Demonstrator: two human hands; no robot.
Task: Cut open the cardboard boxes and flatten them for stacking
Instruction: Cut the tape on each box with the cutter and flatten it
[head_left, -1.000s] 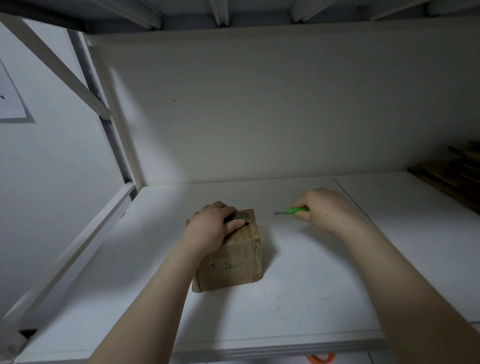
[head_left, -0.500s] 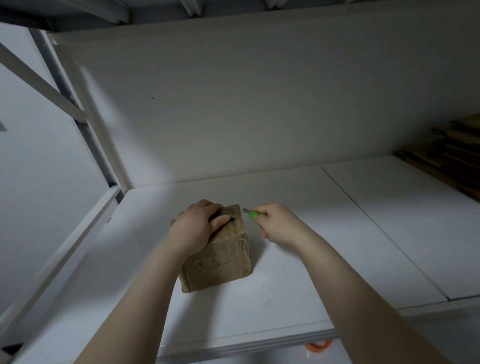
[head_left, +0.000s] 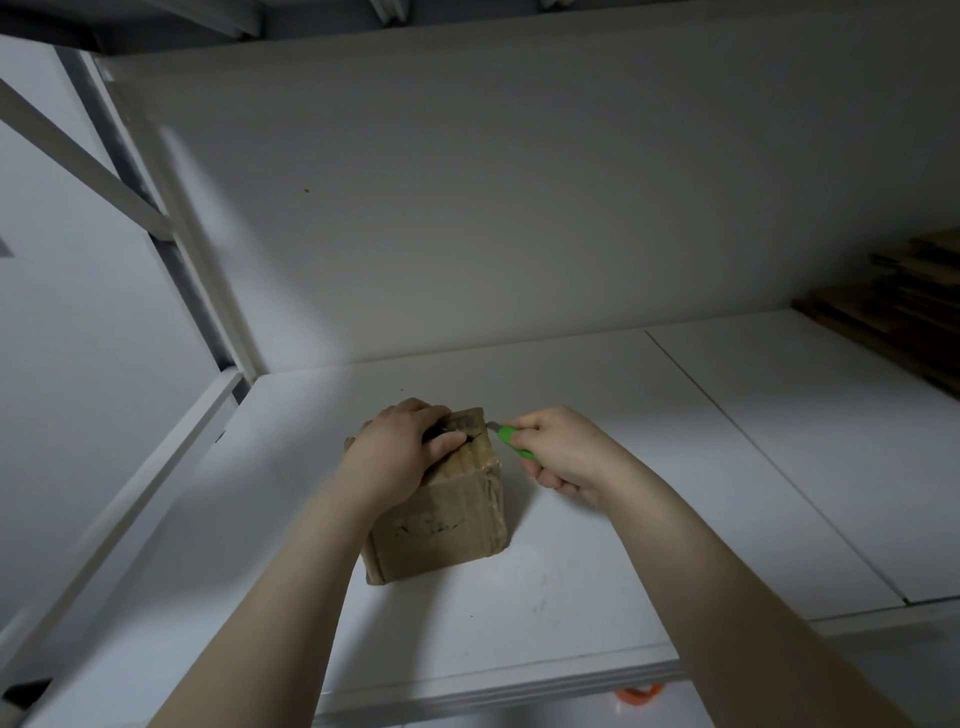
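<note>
We have the small cardboard box (head_left: 447, 514) standing upright on the white shelf (head_left: 571, 597). Our left hand (head_left: 400, 452) lies over its top, fingers curled round the far edge and thumb across the seam, we judge to pin it against the pull of the cut. Just beside the box's upper right corner, our right hand (head_left: 566, 449) is closed round the green utility knife (head_left: 511, 441), blade tip at or nearly at that corner, likely to start clear of the thumb. 1 pile of flattened cardboard (head_left: 893, 306) lies well apart, far right.
</note>
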